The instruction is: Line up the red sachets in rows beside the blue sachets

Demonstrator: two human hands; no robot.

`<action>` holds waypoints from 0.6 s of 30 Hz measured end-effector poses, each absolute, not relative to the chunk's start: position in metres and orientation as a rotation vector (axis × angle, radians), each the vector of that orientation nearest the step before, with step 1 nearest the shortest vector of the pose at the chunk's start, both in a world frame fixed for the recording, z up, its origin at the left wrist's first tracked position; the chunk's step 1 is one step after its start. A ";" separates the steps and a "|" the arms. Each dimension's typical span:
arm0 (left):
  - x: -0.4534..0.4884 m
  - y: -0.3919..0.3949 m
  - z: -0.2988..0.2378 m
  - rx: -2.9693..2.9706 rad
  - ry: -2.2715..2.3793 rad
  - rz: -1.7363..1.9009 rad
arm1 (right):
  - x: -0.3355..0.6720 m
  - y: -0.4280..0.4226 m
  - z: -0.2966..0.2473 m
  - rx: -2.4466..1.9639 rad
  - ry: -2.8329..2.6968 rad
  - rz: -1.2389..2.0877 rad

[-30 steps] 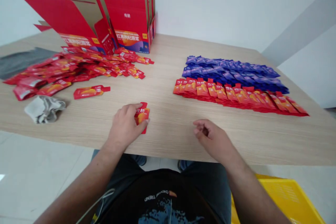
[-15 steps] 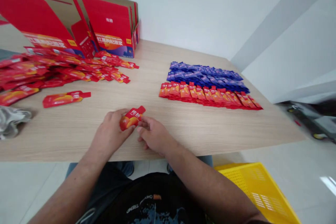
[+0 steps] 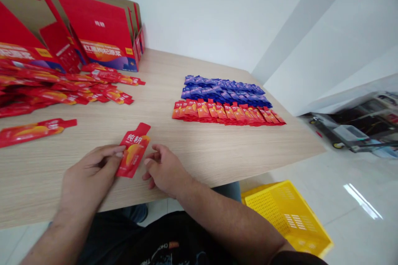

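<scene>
My left hand [image 3: 83, 176] pinches the lower left edge of a red and orange sachet [image 3: 133, 150] near the table's front edge. The sachet lies almost flat, its spout pointing away from me. Right beside it my right hand [image 3: 163, 169] rests on the wooden table [image 3: 192, 149], fingers loosely curled and just short of the sachet, holding nothing. A single red sachet [image 3: 34, 129] lies to the left. Further left and back spreads a loose heap of red sachets [image 3: 59, 87].
Neat overlapping rows of red sachets [image 3: 226, 112] and purple sachets [image 3: 224, 89] lie at the right of the table. Open red cardboard boxes [image 3: 93, 37] stand at the back left. A yellow crate [image 3: 286, 215] sits on the floor at my right, a low cart [image 3: 351, 132] beyond.
My right hand came in from the right to the sachet, then drew slightly off it. The sachet now lies flatter in my left hand. My view swung to the right.
</scene>
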State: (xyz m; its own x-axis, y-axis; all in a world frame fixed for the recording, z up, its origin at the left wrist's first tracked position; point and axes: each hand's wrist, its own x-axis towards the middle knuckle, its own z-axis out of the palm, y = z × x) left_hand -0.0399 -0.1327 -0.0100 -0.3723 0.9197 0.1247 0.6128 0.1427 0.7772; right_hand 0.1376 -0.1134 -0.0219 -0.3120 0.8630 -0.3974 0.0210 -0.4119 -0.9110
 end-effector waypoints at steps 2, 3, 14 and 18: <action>-0.035 -0.140 -0.012 1.455 2.014 1.208 | 0.136 -0.118 -0.024 -1.293 -1.165 1.811; -0.032 -0.143 -0.012 1.482 1.979 1.249 | 0.136 -0.120 -0.025 -1.274 -1.193 1.818; -0.013 -0.152 -0.041 1.559 1.629 1.165 | 0.255 -0.091 -0.015 -1.245 -1.220 1.320; -0.019 -0.145 -0.045 1.564 1.688 1.103 | 0.372 -0.053 0.013 -1.395 -1.070 0.894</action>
State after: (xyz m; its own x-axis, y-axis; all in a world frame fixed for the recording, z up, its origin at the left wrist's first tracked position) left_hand -0.0193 -0.1454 -0.0453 -0.1434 0.9827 0.1170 0.5021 -0.0297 0.8643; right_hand 0.3715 -0.0532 0.0134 0.3048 0.9509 0.0533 0.1160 0.0185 -0.9931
